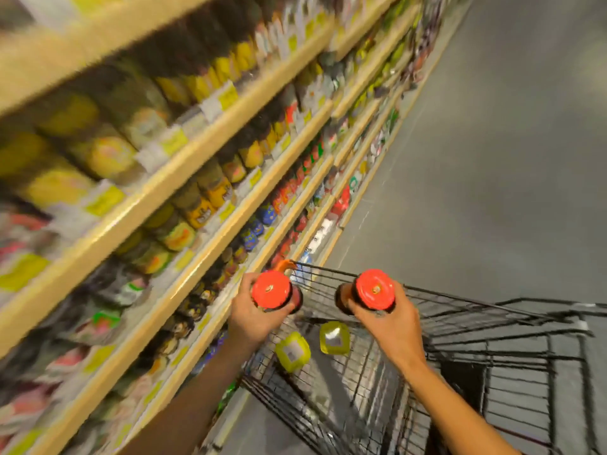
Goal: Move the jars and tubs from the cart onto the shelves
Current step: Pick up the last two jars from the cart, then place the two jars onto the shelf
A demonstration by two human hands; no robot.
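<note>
My left hand (253,318) grips a dark jar with a red lid (272,289), held above the front left corner of the black wire cart (460,307). My right hand (389,326) grips a second dark jar with a red lid (375,289) over the cart's middle. Both jars are seen from above, lids toward me. Down in the cart lie two yellow-lidded tubs (293,351), (334,337), side by side. The wooden shelves (184,178) run along the left, packed with jars and bottles; the picture there is blurred.
Yellow price tags (105,200) line the shelf edges. Grey floor (476,159) stretches along the aisle to the right of the shelves and beyond the cart. The cart's folding seat section (525,372) sits near my right forearm.
</note>
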